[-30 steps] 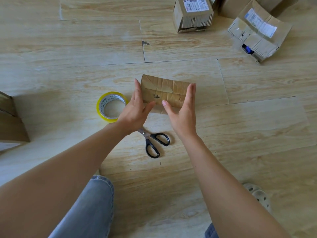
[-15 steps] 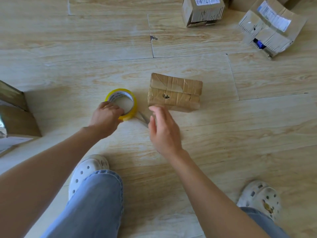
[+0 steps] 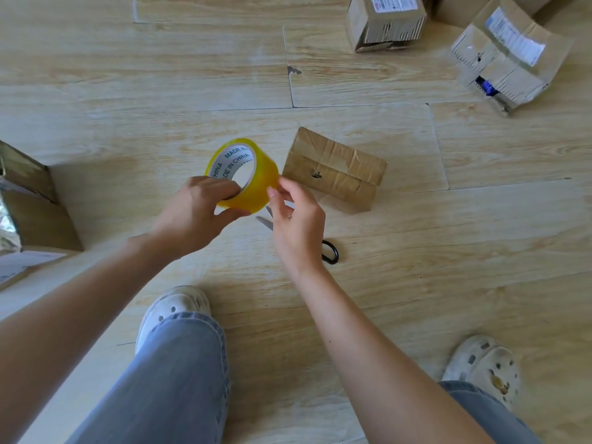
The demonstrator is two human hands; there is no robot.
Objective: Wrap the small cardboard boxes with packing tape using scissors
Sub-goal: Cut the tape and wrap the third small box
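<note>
The wooden floor (image 3: 128,75) carries everything. A large carton (image 3: 35,216) with foil lining sits at its left edge. At the far edge a labelled box (image 3: 387,24) stands shut, and beside it, in the far right corner, a torn box (image 3: 509,59) gapes with something blue showing inside. All three are well apart from the work. The small cardboard box (image 3: 336,171) that the task concerns lies flat near the middle of the floor. It is creased, already banded with brown tape and has a small hole in its top, and neither hand touches it. The person crouches over it, with white clogs (image 3: 173,309) planted at the near edge. The left hand (image 3: 195,216) grips the yellow packing tape roll (image 3: 253,177) lifted just left of the box. Its fingers hook through the core and the thumb presses from beneath, likely to steady the roll for peeling. The right hand (image 3: 298,222) brings its thumb and forefinger together against the roll's outer wrap, apparently picking for the free end. Whether it has the end cannot be told. The scissors (image 3: 331,253) lie on the floor under the right hand, mostly hidden by it, with one blade tip and a black handle loop showing. They are close enough to reach, and nothing lies between the roll and the box.
</note>
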